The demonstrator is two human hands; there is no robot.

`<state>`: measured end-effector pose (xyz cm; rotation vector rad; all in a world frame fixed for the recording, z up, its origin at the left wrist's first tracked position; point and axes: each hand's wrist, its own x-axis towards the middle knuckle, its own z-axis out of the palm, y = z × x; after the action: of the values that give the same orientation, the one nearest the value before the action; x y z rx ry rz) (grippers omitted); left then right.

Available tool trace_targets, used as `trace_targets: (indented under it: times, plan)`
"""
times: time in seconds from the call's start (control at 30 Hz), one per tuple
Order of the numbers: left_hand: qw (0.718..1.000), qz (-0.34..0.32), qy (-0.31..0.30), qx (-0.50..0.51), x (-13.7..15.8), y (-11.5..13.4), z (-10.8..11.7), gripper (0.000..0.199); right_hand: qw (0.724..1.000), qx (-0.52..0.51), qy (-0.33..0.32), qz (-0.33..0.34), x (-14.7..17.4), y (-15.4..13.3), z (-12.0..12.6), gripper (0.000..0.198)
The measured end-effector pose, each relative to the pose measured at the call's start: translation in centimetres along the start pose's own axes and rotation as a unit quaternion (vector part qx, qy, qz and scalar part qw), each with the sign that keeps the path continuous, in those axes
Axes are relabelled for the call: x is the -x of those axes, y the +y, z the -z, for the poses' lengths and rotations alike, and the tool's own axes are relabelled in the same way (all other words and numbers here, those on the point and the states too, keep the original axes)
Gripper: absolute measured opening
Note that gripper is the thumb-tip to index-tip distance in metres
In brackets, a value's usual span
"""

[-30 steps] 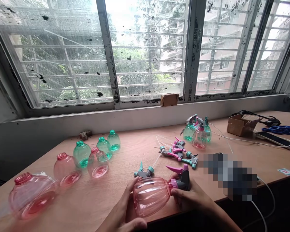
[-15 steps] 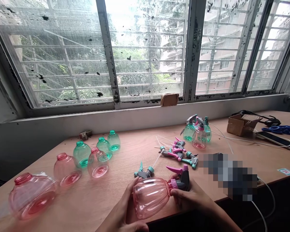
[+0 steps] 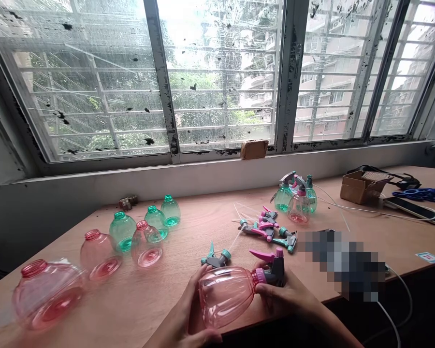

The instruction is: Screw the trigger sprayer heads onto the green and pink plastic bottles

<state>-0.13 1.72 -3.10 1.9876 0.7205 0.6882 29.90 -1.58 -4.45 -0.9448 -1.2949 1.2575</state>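
A clear pink spray bottle (image 3: 225, 296) lies tilted on its side between my hands, its neck toward the right. My left hand (image 3: 183, 309) is closed around the base end of the bottle. At the neck, my right hand (image 3: 288, 295) grips the pink collar and grey body of the trigger sprayer (image 3: 275, 271), which sits on the bottle mouth. The sprayer's pink lever points left. Just behind the bottle, a loose grey and green trigger sprayer (image 3: 217, 258) rests on the table. Some of my right fingers are hidden behind the neck.
Open pink bottles (image 3: 100, 253) and green bottles (image 3: 122, 231) stand at left. Several loose sprayers (image 3: 266, 227) lie mid-table; fitted spray bottles (image 3: 298, 205) stand behind. A cardboard box (image 3: 362, 187), phone (image 3: 416, 210), blue scissors (image 3: 420, 194) and a pixelated object (image 3: 344, 263) are at right.
My left thumb has shifted slightly up toward the bottle's base. The bottle, the sprayer on it and my right hand look almost unchanged.
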Motion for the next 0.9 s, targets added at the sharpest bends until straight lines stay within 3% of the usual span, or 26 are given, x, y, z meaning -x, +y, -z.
trace_targets:
  times: [0.13,0.33,0.63,0.83,0.9]
  plan:
    - [1.0,-0.003,-0.005,0.027,0.0,0.5,0.0,0.101,1.0,0.007,0.005,0.004,0.1,-0.2,-0.1,0.043]
    - [0.999,0.021,0.022,0.026,0.3,2.1,0.1,0.07,1.0,0.008,0.01,0.015,0.0,-0.1,0.0,0.042]
    - [0.998,-0.003,-0.009,0.068,0.0,0.7,0.0,0.098,1.0,-0.022,-0.004,0.014,-0.3,0.4,0.0,0.044]
    - [0.997,-0.001,-0.006,0.079,-0.1,0.7,0.1,0.072,1.0,-0.023,-0.009,0.019,-0.2,0.2,0.0,0.042]
    - [0.997,-0.002,0.001,0.073,-0.1,0.5,0.0,0.075,0.999,-0.025,-0.011,0.019,-0.2,0.1,0.0,0.042]
